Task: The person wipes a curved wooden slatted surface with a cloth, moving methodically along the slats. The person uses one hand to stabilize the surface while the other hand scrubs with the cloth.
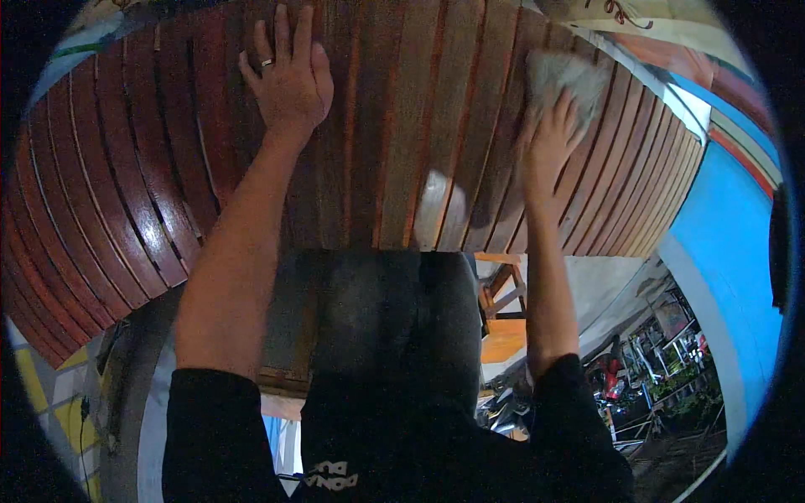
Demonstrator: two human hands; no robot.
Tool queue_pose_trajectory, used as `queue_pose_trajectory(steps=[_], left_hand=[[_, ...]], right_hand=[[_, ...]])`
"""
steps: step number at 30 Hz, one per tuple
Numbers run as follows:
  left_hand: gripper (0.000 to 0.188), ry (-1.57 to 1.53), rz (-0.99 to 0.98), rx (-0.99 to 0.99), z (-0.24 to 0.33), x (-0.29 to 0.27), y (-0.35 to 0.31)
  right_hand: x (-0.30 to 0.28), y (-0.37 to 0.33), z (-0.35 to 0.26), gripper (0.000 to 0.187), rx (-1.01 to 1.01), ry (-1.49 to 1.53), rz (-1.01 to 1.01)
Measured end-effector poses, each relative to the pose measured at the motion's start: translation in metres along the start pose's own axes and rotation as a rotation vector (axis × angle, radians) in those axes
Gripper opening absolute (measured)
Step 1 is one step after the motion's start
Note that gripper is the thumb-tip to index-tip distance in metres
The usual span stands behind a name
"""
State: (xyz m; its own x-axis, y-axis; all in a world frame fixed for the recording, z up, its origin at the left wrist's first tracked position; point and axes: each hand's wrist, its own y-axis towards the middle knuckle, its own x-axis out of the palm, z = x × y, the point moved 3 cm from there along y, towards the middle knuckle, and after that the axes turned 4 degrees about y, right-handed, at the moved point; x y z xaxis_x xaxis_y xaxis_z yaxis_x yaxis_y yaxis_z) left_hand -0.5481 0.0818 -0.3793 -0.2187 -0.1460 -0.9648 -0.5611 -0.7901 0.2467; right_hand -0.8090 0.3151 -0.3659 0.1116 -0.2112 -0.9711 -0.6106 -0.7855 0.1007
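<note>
A long slatted wooden surface (411, 126) stretches across the view in front of me. Its slats look dark red and glossy at the left, duller brown in the middle and paler toward the right end. My left hand (289, 84) lies flat on the slats with its fingers spread and a ring on one finger; nothing is in it. Under the fingers of my right hand (549, 138) is a pale grey-green cloth (570, 77), pressed against the slats at the right. Motion blurs this hand slightly, and the cloth hides the slats beneath it.
A blue wall (729, 243) stands beyond the right end of the slats. Below them is a wooden stool-like piece (506, 335). Cluttered items, with a red object (615, 381) among them, fill the lower right. Yellow and grey floor tiles (74, 411) show at the lower left.
</note>
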Motion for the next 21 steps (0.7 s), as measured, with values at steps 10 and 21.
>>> queue_pose_trajectory(steps=[10,21], left_hand=[[0.064,-0.087,-0.106,-0.324,0.090,0.002,-0.008],[0.066,-0.019,-0.110,-0.407,0.116,0.007,-0.006]], right_hand=[[-0.003,-0.043,-0.079,0.058,-0.206,0.158,-0.308],[0.030,0.074,-0.093,0.048,-0.212,-0.015,-0.046]])
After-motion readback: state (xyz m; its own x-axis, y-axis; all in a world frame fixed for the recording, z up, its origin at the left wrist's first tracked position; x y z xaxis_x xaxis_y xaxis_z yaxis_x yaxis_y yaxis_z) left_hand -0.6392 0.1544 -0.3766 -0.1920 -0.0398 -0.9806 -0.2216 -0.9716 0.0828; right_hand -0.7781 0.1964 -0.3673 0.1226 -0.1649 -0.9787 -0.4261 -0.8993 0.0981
